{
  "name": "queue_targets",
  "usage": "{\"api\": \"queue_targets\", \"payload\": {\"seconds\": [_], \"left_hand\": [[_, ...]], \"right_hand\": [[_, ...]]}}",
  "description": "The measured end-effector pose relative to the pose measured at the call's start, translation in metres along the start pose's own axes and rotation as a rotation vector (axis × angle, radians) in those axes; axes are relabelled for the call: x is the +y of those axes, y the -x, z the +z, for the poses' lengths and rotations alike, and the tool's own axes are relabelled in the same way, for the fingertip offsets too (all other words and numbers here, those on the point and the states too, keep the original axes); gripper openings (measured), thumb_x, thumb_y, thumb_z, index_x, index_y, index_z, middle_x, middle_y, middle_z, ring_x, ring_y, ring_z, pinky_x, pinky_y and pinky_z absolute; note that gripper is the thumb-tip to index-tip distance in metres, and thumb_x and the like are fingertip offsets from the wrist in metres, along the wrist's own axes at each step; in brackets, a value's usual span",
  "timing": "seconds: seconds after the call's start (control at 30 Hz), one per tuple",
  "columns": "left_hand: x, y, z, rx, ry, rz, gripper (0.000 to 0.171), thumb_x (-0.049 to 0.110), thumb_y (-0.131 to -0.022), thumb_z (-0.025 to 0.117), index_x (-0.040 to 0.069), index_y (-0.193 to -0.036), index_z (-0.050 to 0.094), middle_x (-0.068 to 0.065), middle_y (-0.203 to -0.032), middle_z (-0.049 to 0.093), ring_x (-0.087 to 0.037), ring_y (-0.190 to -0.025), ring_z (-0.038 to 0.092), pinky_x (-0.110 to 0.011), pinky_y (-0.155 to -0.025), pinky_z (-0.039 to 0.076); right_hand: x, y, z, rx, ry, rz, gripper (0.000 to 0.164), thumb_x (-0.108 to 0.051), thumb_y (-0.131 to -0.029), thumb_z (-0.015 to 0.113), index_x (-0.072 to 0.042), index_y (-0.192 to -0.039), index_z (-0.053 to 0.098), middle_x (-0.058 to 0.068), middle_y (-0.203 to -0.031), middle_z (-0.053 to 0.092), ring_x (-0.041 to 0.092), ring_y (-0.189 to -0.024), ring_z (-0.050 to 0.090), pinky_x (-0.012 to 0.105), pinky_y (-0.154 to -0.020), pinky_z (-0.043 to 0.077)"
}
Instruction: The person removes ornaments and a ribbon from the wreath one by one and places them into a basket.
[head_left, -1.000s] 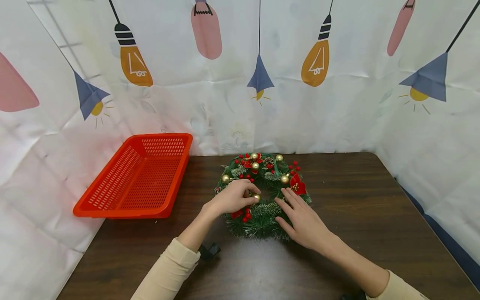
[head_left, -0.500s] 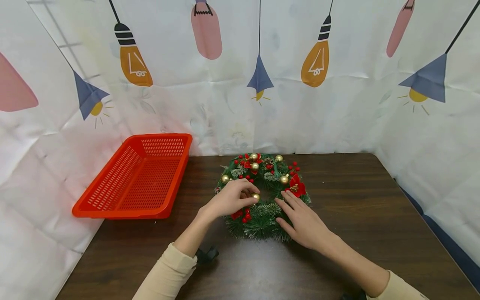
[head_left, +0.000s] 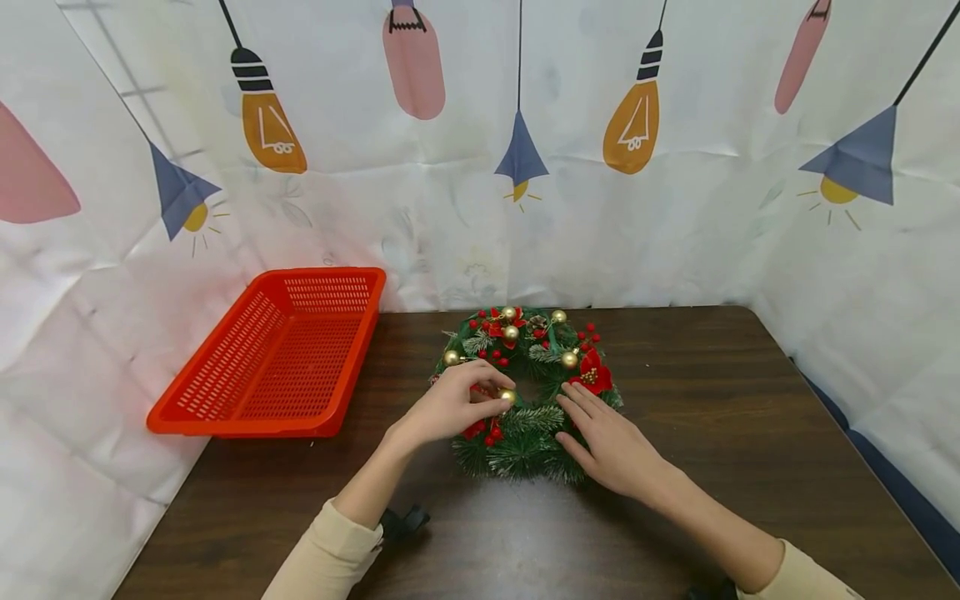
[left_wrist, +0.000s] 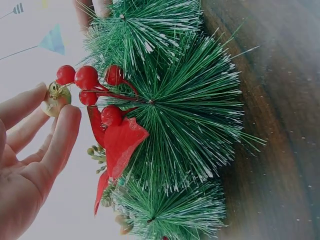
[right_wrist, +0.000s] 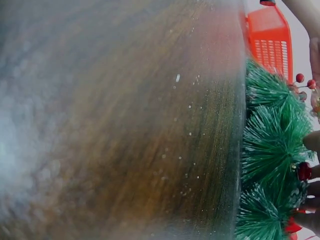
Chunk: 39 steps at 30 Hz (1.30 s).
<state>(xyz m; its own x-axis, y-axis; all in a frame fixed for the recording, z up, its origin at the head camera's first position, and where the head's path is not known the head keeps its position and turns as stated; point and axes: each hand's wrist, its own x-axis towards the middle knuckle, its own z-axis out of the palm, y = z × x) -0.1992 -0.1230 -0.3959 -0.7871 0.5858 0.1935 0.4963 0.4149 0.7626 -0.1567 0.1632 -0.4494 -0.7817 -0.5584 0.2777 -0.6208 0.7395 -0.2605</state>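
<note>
A green Christmas wreath [head_left: 525, 433] with frosted tips, red berries, red flowers and gold balls lies on the dark wooden table. Over its near left part my left hand [head_left: 453, 404] pinches a small gold ball ornament [left_wrist: 56, 103] between thumb and fingers. In the left wrist view the ball sits beside a cluster of red berries [left_wrist: 86, 78] and a red petal [left_wrist: 122, 147]. My right hand [head_left: 611, 442] rests with extended fingers on the wreath's near right side, below a red poinsettia [head_left: 592, 373]. Whether the ball is fastened to the wreath I cannot tell.
A red plastic basket [head_left: 273, 421] with perforated sides stands at the table's left, against the white curtain [head_left: 450, 233] printed with lamps and bulbs. Dark wooden table surface [head_left: 750, 417] extends to the right of the wreath. A black strap [head_left: 405, 522] is by my left wrist.
My left hand has shifted slightly left and toward me with the gold ball still pinched. My right hand has moved only a little to the right; the wreath looks the same.
</note>
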Motion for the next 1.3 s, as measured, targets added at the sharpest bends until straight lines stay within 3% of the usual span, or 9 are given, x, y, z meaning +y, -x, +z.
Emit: {"api": "queue_targets", "payload": {"seconds": [0.27,0.7,1.03,1.17,1.3], "left_hand": [[0.002,0.009,0.001,-0.014,0.117,-0.007,0.028,0.017,-0.097,0.075,0.004,-0.121,0.071,0.003,-0.111,0.068,-0.013,-0.099,0.066,-0.031,-0.085,0.058],[0.007,0.016,0.005,-0.051,0.181,0.028,0.029,0.014,-0.095,0.076,0.004,-0.122,0.071,0.0,-0.116,0.07,-0.016,-0.1,0.068,-0.031,-0.081,0.06],[0.006,0.027,-0.003,-0.009,0.202,-0.003,0.027,0.012,-0.095,0.077,0.01,-0.121,0.072,0.006,-0.114,0.068,-0.013,-0.106,0.066,-0.033,-0.087,0.059],[0.001,0.032,-0.008,0.015,0.238,-0.015,0.027,0.012,-0.095,0.077,0.015,-0.121,0.072,0.001,-0.118,0.069,-0.016,-0.107,0.067,-0.034,-0.085,0.059],[-0.004,0.036,-0.014,0.047,0.272,-0.038,0.028,0.013,-0.095,0.077,0.008,-0.122,0.072,-0.008,-0.123,0.069,-0.021,-0.105,0.068,-0.035,-0.085,0.06]], "right_hand": [[-0.001,-0.001,-0.001,-0.008,-0.012,0.021,0.063,-0.035,-0.102,0.065,0.006,-0.148,0.049,0.021,-0.159,0.039,0.036,-0.148,0.034,0.052,-0.112,0.039],[0.0,-0.001,0.0,0.027,-0.008,0.014,0.064,-0.033,-0.101,0.068,0.006,-0.147,0.049,0.022,-0.157,0.041,0.037,-0.146,0.037,0.053,-0.111,0.04],[-0.001,0.0,0.003,0.04,0.012,0.016,0.061,-0.03,-0.1,0.069,0.007,-0.146,0.051,0.022,-0.156,0.043,0.037,-0.145,0.039,0.052,-0.111,0.04],[-0.001,0.0,0.003,0.04,0.019,0.015,0.06,-0.029,-0.101,0.069,0.007,-0.146,0.051,0.022,-0.155,0.044,0.037,-0.145,0.039,0.052,-0.111,0.04],[-0.001,-0.001,0.003,0.044,0.012,0.01,0.058,-0.027,-0.101,0.068,0.007,-0.145,0.052,0.023,-0.155,0.044,0.037,-0.145,0.039,0.052,-0.111,0.04]]}}
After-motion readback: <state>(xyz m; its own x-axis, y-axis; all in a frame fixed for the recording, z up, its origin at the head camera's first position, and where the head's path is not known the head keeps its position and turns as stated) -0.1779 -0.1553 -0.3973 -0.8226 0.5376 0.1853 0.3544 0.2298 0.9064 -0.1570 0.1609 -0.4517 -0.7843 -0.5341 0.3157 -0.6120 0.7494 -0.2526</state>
